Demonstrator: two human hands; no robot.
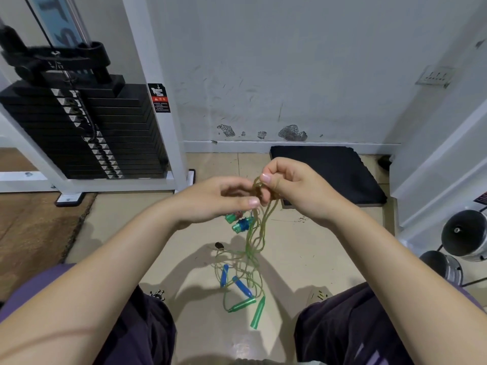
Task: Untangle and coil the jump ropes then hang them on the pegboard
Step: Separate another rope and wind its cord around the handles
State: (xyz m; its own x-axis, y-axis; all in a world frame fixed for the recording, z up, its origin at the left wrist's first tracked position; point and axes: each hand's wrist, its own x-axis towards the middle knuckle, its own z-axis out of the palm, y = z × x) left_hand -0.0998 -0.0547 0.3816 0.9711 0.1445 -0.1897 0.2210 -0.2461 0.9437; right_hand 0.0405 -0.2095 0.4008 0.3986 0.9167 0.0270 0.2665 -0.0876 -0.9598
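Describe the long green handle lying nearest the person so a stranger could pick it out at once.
Start at the black weight stack on the left, then drop to the tiled floor between the person's knees, where the tangled rope trails down from both hands. The green handle lies at the tangle's near end. Unlike the two blue handles beyond it, it is green, and it reaches closer than the other green one.

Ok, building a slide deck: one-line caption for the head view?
Both hands pick at a knot in tangled green jump ropes above the floor.

Even indoor light, soft shadows on the floor (pixel 290 259), fisheye bending at edges, slight blur.
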